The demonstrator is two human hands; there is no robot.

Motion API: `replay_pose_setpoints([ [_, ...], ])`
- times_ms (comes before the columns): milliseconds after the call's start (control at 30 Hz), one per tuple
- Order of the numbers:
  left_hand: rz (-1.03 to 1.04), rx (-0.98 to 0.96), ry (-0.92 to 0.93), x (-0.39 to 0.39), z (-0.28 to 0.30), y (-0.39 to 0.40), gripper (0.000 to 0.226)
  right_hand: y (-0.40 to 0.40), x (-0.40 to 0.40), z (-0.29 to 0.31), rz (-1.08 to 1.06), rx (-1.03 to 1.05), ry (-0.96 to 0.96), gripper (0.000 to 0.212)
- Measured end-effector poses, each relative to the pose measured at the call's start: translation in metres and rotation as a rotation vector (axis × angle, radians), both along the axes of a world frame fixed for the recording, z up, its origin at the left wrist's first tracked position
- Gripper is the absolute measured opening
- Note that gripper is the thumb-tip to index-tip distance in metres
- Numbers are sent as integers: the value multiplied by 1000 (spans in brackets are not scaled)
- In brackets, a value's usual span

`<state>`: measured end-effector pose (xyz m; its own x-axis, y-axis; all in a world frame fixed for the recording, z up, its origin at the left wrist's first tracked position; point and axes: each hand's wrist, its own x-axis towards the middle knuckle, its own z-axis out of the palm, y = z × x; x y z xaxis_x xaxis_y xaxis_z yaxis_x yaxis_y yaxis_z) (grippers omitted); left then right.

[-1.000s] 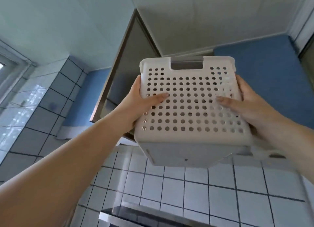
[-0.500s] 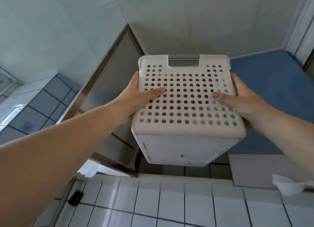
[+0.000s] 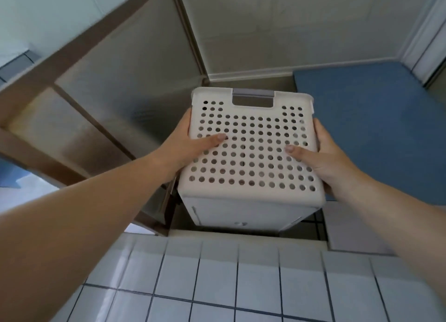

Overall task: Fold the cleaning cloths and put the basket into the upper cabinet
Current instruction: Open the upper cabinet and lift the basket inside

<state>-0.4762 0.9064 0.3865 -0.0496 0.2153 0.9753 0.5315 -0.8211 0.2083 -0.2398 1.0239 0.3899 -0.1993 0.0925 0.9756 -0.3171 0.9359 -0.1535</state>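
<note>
A white plastic basket with a perforated side and a grey handle cut-out is held up overhead in front of me. Its holed wall faces me and its solid bottom points down. My left hand grips its left side, thumb lying across the holes. My right hand grips its right side, thumb also on the holed wall. The upper cabinet's open door, brown-framed with frosted panels, hangs to the left of the basket. What lies inside the basket is hidden.
White wall tiles with dark grout fill the lower view. A blue wall runs at the right, the pale ceiling above. A dark gap shows below the basket.
The view has tilted further up and the basket has risen closer to the cabinet, whose door now fills the upper left. Both hands keep the same grip.
</note>
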Motion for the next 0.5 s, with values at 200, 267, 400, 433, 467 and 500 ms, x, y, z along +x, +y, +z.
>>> replay_pose_setpoints([
  [200, -41, -12, -8, -22, 1, 38, 77, 30, -17, -2, -33, -46, -4, 79],
  [267, -12, -15, -30, -28, 3, 46, 80, 36, -21, 2, -66, -47, -21, 77],
  [400, 137, 20, -23, -28, 6, 57, 69, 47, -31, 11, -137, -102, -12, 82],
  [433, 196, 45, -9, -26, 6, 59, 68, 48, -34, 12, -147, -105, 0, 80],
  [467, 285, 74, -3, -24, 5, 62, 67, 49, -37, 13, -155, -110, 7, 76],
  [500, 398, 118, -6, -22, 3, 66, 69, 50, -40, 14, -157, -114, 11, 73],
])
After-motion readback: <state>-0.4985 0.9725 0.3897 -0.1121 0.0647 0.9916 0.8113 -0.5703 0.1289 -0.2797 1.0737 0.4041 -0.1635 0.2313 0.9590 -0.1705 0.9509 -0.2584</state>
